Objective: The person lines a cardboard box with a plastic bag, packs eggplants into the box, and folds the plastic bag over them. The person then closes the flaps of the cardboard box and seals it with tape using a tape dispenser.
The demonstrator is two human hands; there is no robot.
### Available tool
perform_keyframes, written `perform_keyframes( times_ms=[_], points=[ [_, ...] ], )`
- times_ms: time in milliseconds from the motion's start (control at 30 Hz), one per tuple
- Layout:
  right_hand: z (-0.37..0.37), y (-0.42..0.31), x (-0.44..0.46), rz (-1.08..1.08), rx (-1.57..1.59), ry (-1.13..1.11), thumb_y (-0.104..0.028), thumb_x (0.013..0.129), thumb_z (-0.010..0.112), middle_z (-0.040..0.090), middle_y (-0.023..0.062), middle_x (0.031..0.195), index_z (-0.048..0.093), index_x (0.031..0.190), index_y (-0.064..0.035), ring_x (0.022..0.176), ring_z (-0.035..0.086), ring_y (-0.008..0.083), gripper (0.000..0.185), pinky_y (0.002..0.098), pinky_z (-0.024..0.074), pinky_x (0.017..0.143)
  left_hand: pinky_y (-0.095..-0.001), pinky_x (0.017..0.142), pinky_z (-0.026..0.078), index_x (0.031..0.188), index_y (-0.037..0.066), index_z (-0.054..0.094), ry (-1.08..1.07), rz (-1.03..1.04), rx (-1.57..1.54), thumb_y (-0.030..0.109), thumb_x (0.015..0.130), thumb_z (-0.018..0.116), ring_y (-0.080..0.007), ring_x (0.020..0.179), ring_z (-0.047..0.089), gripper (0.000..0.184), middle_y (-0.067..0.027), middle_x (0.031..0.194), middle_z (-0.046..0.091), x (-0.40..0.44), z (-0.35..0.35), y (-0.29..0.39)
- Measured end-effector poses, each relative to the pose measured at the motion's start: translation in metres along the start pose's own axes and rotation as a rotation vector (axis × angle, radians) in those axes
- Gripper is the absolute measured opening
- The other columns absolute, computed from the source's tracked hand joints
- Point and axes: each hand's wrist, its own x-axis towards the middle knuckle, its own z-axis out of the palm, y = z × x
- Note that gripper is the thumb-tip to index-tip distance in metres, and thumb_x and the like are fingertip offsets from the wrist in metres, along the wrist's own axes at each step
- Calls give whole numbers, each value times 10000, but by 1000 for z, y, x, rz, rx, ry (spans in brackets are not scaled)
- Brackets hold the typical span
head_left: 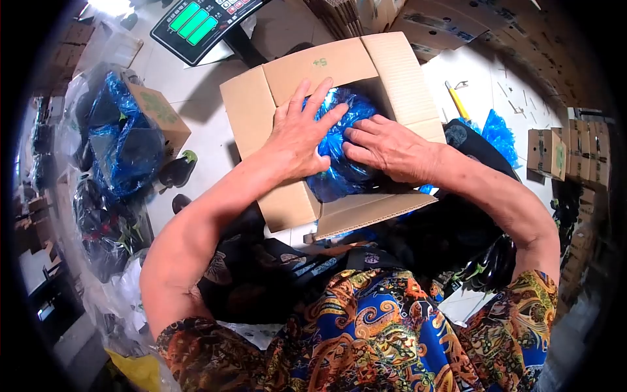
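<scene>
An open cardboard box (320,65) stands in front of me with its flaps folded outward. Blue plastic film (338,140) fills the inside, bunched and shiny; what lies under it is hidden. My left hand (302,130) rests on the film's left side, its fingers spread. On the right side of the film is my right hand (385,147), with its fingers bent and pressed together on the plastic. Whether the fingertips of my right hand pinch the film is hard to see.
A scale display (194,26) stands beyond the box. At left are another box lined with blue plastic (121,144) and an eggplant (177,170) on the floor. A yellow-handled tool (456,99) and stacked boxes (588,153) are at right.
</scene>
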Motion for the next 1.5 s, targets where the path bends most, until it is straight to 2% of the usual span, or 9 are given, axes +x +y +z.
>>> perform_keyframes(
  times_ms=[333,467,667,733,933,1067,1367,1467,1500],
  points=[
    [14,-8,-5,-79,-135,163,-146,737,671,533,99,1049,523,1102,-105,1003,525,245,396,383,430,844,-594,1133,204,1440,219,441,-156,-30,-47,96,655,748,-415,1477,51,852,-125,1611,97,3,-19,4],
    [-14,11,-7,91,-107,67,-29,620,709,538,82,1089,506,1177,-165,1025,533,272,608,392,445,840,-641,1073,256,1416,262,457,-13,-2,-58,159,662,684,-428,1467,116,794,-113,1603,165,1,-3,-2],
    [21,-6,-9,132,-182,183,-108,765,640,511,127,1187,495,1244,-158,1132,510,305,503,431,442,840,-663,1057,261,1425,282,451,-23,-8,-34,192,669,707,-432,1463,125,803,-124,1599,163,2,-5,-1],
    [16,2,-7,144,-199,211,-179,816,586,531,114,1132,511,1199,-135,1040,526,269,392,409,420,811,-663,1055,262,1425,284,451,-8,0,-53,199,671,718,-435,1462,128,804,-126,1598,161,2,-5,-1],
    [26,-2,-16,95,-323,297,-181,854,543,526,119,1153,490,1215,-143,1047,535,272,367,383,437,807,-681,1076,224,1374,282,514,-22,-23,-18,209,687,722,-454,1456,112,722,-138,1601,142,4,-3,6],
    [8,15,-15,155,-212,192,-163,863,534,521,106,1179,488,1229,-200,1079,518,288,371,380,429,831,-688,1074,227,1376,281,511,-8,-18,-54,206,688,722,-450,1461,104,724,-126,1608,132,7,-2,1],
    [5,-2,-16,112,-31,235,-67,714,689,511,120,1152,512,1249,-137,1052,514,322,567,413,450,881,-646,1081,239,1341,223,527,43,20,-77,178,691,691,-448,1443,162,672,-146,1582,207,3,-6,2],
    [9,-7,-26,292,172,386,-76,701,713,492,145,1164,514,1188,-84,1046,511,345,527,422,465,870,-595,1084,265,1338,153,518,110,101,-86,202,693,717,-430,1409,233,677,-173,1550,256,-4,-14,15],
    [-1,-13,-30,406,295,414,-79,730,718,543,206,1105,502,1106,-28,1003,544,408,437,455,482,831,-576,1088,271,1356,133,497,110,151,-96,206,689,721,-430,1387,268,707,-183,1536,281,-7,-21,27]
  ],
)
